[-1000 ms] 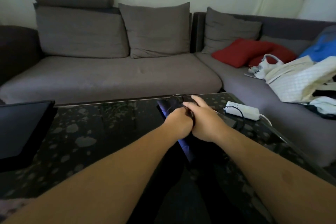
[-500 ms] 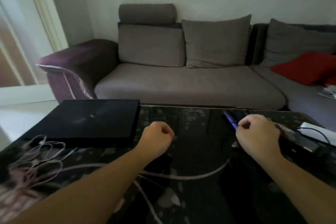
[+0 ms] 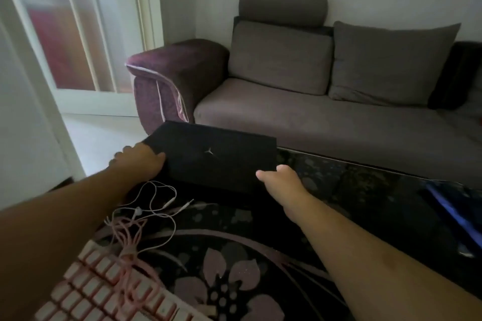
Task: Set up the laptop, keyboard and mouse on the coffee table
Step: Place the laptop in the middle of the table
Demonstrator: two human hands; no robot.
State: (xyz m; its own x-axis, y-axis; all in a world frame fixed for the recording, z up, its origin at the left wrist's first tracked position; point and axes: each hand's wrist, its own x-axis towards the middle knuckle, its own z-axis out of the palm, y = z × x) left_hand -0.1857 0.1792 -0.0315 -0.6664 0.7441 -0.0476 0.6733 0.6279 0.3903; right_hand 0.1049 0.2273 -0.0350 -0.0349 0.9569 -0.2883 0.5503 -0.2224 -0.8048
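Now both hands are holding the laptop [image 3: 216, 156] — half a second ago they were hovering as loose fists over the coffee table [image 3: 352, 198], the left one near the middle and the right one by the blue thing at 3 o'clock. The camera is also pointing further left than before, so the glass door [image 3: 67, 34] is filling the 10 o'clock side.

The left hand [image 3: 140, 163] is gripping the laptop's left edge, fingers curling over the far side and thumb lying along the lid. The right hand [image 3: 280, 181] is pinching the near right corner, thumb on top and the other fingers hidden beneath. The closed black laptop is sitting at 12 o'clock from the hands, at the far left part of the table, in front of the sofa [image 3: 313, 112]. Whether it is lifting off the glass I cannot tell.

Thin white earphones [image 3: 156, 203] are lying just beside the left wrist, at 6 o'clock from the laptop — and the pink keyboard [image 3: 104, 292] is resting at 7 o'clock, its cable tangling on top.
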